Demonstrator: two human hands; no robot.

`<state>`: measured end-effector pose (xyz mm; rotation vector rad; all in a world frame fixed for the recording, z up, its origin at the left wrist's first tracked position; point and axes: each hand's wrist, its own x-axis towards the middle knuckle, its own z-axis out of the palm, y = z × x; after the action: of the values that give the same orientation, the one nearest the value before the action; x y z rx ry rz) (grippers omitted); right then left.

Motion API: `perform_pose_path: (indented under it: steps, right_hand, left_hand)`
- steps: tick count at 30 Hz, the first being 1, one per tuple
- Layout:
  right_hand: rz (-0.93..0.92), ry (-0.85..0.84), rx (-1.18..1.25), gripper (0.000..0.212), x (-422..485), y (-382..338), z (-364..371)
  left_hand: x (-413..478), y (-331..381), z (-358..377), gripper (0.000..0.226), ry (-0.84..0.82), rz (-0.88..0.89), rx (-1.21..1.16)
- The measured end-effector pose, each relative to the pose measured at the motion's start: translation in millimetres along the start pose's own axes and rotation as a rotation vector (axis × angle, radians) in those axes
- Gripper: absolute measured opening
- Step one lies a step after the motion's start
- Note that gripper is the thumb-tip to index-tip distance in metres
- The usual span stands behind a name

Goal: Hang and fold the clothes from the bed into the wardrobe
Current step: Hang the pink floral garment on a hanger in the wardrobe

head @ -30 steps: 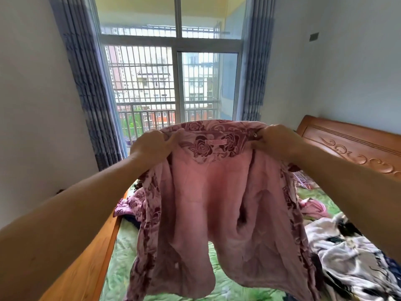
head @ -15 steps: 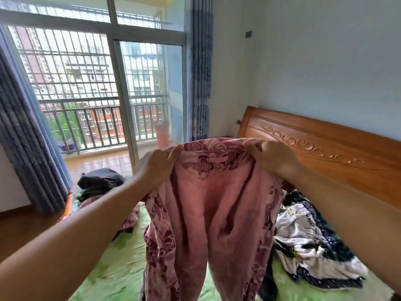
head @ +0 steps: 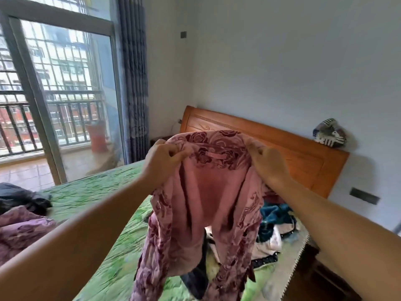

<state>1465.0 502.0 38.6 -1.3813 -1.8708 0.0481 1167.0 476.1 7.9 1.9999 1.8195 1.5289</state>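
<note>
the left hand (head: 165, 158) and the right hand (head: 268, 165) still pinch the pink jacket (head: 208, 196) at the two ends of its collar, and it hangs over the bed (head: 86, 198). in the last second the view has swung from the window (head: 65, 83) toward the headboard (head: 303, 155), so i think the person is turning with it; no wardrobe shows, and it is not hung yet.
</note>
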Motion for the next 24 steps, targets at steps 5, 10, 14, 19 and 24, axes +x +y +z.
perform_pose_path:
  steps: [5,10,14,19,24]
  right_hand:
    - [0.06,0.158,-0.023,0.033,6,53,-44]
    - [0.221,0.37,-0.044,0.045,1,98,-86]
    - [0.314,0.41,-0.208,0.062,-7,131,-124]
    - [0.454,0.509,-0.336,0.061,-38,153,-172]
    - [0.591,0.619,-0.37,0.071,-77,151,-209]
  left_hand:
    - [19,50,63,0.048,-0.076,0.083,-0.25]
    - [49,94,128,0.048,-0.098,0.048,-0.366]
    - [69,134,187,0.041,-0.158,0.039,-0.446]
    - [71,190,244,0.039,-0.301,0.083,-0.576]
    - [56,244,268,0.036,-0.398,0.189,-0.629]
